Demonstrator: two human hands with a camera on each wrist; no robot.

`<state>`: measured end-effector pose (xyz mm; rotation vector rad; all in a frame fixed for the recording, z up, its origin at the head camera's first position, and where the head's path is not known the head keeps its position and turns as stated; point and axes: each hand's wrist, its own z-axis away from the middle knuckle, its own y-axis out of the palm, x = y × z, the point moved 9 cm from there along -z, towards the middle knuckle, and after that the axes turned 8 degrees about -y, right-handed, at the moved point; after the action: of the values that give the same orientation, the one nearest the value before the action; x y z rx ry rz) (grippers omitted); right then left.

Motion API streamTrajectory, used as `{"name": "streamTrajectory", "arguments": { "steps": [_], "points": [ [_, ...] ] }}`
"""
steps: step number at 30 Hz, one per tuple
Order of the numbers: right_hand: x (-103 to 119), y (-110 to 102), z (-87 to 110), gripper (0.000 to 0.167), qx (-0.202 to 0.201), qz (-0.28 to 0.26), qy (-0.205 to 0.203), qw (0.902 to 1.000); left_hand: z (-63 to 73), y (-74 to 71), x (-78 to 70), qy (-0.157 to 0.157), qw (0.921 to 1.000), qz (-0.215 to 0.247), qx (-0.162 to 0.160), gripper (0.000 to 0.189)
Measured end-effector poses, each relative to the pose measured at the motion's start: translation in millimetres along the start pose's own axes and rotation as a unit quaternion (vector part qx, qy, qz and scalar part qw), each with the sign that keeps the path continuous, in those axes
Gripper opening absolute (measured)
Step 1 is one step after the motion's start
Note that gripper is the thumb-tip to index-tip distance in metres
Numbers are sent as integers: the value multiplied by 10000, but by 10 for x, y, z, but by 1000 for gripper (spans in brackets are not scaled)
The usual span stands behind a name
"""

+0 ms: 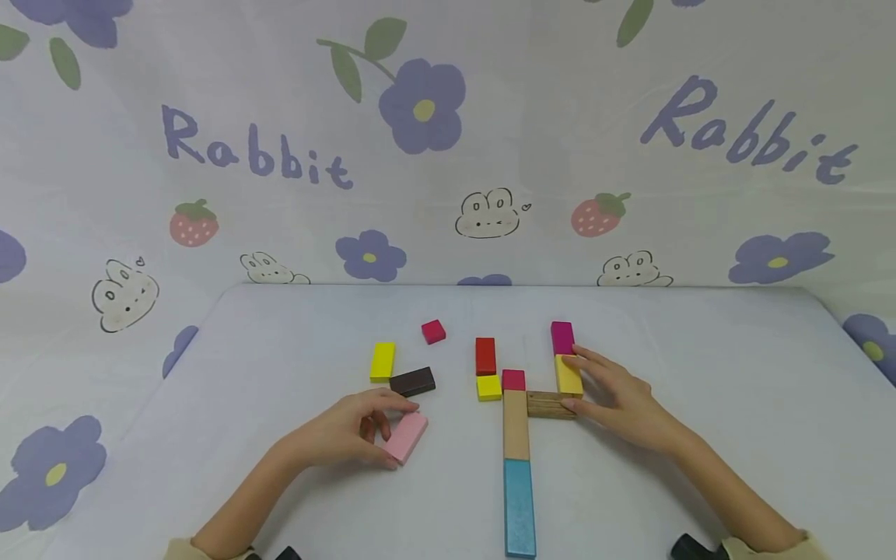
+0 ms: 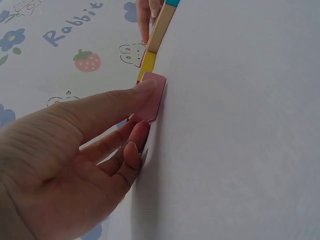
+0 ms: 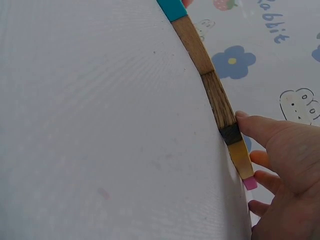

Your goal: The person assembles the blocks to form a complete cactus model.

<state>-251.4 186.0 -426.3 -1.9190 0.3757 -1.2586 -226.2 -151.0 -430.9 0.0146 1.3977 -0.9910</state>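
My left hand (image 1: 350,428) pinches a pink block (image 1: 407,437) between thumb and fingers, left of the row. The left wrist view shows the thumb on the broad face of the pink block (image 2: 152,97). My right hand (image 1: 623,397) lies at the right side of the arrangement, fingers fairly straight. Its fingertips touch the orange-yellow block (image 1: 569,375) near the magenta block (image 1: 562,338). Its thumb rests at the right end of the brown wood-grain block (image 1: 549,404), seen also as a striped block (image 3: 218,100) in the right wrist view.
A tan block (image 1: 516,424) meets a blue block (image 1: 519,505) in a line, with a crimson cube (image 1: 514,379) above. Left of these lie a red block (image 1: 485,355) and a yellow cube (image 1: 488,387). A dark block (image 1: 413,381), yellow block (image 1: 383,362) and red cube (image 1: 434,331) lie farther left.
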Motion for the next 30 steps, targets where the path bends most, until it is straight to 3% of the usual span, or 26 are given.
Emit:
{"name": "streamTrajectory", "arguments": {
  "steps": [10,19,30],
  "points": [
    [-8,-5,1,64,-28,10,-30,10000,-43,4,-45,-79,9998,-66,-178,61],
    [-31,13,1,64,-9,-10,43,10000,-179,20,-155,166,9988,-89,-449,58],
    [-21,0,8,64,-18,-83,58,9999,-347,58,-283,185,9974,-87,-686,61]
  ]
}}
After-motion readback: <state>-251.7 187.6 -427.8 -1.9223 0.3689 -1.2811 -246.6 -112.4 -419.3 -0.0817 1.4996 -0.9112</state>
